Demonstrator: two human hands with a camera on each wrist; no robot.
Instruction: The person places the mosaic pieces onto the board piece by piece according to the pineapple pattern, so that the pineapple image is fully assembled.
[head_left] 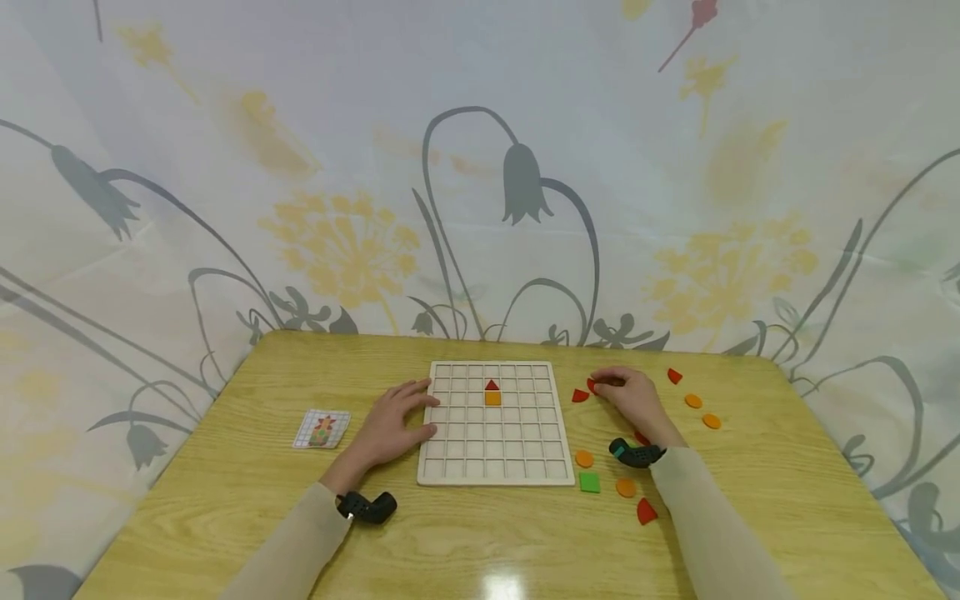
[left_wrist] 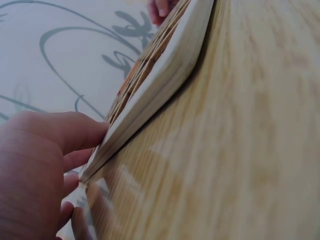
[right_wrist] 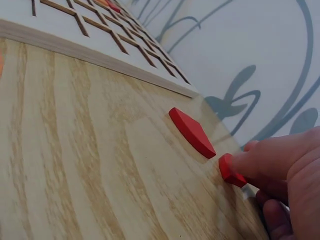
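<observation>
A white wooden grid board (head_left: pixel 457 454) lies on the table; in one column a red triangle tile (head_left: pixel 491 385) sits directly above an orange square tile (head_left: pixel 492 398). My left hand (head_left: pixel 388 425) rests at the board's left edge, its fingers spread and its fingertips touching the rim (left_wrist: pixel 150 102). Right of the board, my right hand (head_left: pixel 632 402) pinches a red tile (right_wrist: pixel 231 171) between thumb and fingers, low over the table. The fingers hide part of that tile. Just beside it lies a red quarter-circle tile (right_wrist: pixel 192 132), apart from the hand.
A picture card (head_left: pixel 322 429) lies left of the left hand. Near the board's lower right are an orange round tile (head_left: pixel 584 459), a green square tile (head_left: pixel 589 482) and a red quarter-circle (head_left: pixel 646 511). More orange rounds (head_left: pixel 711 422) lie farther right. Patterned cloth (head_left: pixel 480 250) hangs behind the table.
</observation>
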